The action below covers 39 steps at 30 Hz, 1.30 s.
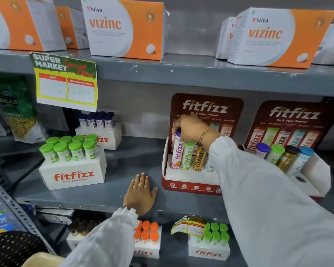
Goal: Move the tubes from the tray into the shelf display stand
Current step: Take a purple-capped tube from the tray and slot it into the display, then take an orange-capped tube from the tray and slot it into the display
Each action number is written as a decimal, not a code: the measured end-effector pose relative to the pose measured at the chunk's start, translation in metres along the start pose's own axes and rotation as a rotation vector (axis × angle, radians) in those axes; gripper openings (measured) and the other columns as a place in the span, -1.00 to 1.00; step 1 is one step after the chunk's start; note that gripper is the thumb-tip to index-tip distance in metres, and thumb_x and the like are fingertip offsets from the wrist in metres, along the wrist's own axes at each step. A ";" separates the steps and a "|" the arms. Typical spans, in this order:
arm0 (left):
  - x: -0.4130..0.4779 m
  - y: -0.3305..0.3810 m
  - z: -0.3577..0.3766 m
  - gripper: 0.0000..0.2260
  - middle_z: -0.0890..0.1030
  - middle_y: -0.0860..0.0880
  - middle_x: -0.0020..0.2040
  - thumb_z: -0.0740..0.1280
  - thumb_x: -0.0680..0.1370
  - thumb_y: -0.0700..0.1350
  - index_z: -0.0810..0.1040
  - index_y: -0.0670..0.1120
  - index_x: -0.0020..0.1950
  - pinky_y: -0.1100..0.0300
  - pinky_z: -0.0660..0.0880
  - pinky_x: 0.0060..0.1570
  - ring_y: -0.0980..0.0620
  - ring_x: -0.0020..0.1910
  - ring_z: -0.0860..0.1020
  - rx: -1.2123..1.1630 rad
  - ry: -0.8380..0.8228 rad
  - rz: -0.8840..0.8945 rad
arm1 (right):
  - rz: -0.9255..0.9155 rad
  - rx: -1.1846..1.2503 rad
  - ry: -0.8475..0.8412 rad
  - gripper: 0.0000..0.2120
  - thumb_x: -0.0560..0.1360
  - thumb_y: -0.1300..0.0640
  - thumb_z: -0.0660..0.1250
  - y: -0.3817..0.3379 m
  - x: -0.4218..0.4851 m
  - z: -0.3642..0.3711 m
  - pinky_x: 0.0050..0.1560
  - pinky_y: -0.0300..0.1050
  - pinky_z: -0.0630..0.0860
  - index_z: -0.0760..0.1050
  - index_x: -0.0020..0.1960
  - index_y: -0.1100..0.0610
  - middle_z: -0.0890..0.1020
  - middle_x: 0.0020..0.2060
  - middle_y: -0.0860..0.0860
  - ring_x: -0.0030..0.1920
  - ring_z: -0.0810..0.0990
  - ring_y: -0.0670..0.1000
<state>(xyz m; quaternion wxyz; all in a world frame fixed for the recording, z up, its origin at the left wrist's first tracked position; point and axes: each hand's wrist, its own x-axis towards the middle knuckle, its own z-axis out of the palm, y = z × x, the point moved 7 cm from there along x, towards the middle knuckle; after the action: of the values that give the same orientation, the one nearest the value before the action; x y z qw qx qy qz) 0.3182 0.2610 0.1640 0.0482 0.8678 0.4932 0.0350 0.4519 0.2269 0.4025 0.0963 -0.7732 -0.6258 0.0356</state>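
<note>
My right hand point(191, 128) reaches into the red fitfizz display stand point(189, 185) on the middle shelf, its fingers closed over the purple cap of a tube point(176, 151) standing in the stand's leftmost slot. A green-capped tube point(187, 157), a gold tube point(199, 158) and part of a pale blue tube point(209, 167) stand beside it. My left hand point(140, 193) lies flat and empty on the grey shelf point(85, 199) near its front edge. A white fitfizz tray point(73, 174) at left holds several green-capped tubes point(69, 147).
A second fitfizz stand point(308, 182) at right holds several tubes. A white tray of dark-blue-capped tubes point(100, 135) sits at the back. Vizinc boxes point(123, 27) fill the upper shelf; a price tag point(66, 81) hangs from it. Trays of orange-capped point(147, 234) and green-capped tubes point(214, 236) sit below.
</note>
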 end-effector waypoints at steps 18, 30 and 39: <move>-0.003 -0.002 -0.001 -0.44 -0.02 -0.11 0.56 -0.12 0.62 0.16 -0.06 -0.14 0.51 0.07 -0.10 0.48 -0.07 0.53 -0.06 -0.028 0.017 -0.005 | -0.015 -0.075 -0.131 -0.63 0.47 0.37 0.28 -0.008 0.018 0.034 0.22 -0.03 0.53 0.55 0.21 0.09 0.51 0.28 0.14 0.20 0.54 0.17; -0.141 -0.102 0.012 -0.68 0.49 -0.24 0.31 0.19 0.51 -0.18 0.48 -0.24 0.23 -0.07 0.24 0.35 -0.22 0.32 0.42 -0.339 0.517 -0.171 | -0.529 0.176 0.144 -0.72 0.36 0.41 0.26 -0.197 -0.036 0.166 -0.04 -0.04 0.52 0.64 -0.05 0.18 0.68 -0.06 0.15 -0.02 0.57 0.20; -0.305 -0.210 0.176 -0.41 0.41 -0.40 0.31 -0.08 0.50 0.00 0.39 -0.39 0.28 -0.28 0.34 0.27 -0.42 0.30 0.38 -0.366 0.010 -0.824 | -0.569 -0.060 -0.544 -0.73 0.58 0.22 0.12 -0.265 -0.120 0.420 0.01 0.05 0.56 0.51 0.16 0.29 0.64 0.04 0.26 0.05 0.61 0.24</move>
<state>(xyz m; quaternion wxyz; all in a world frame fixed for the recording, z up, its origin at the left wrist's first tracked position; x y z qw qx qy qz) 0.0026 0.0971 -0.0392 0.2085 0.5761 0.7835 0.1037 0.0974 0.2059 0.0343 -0.0897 -0.5336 -0.8186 0.1926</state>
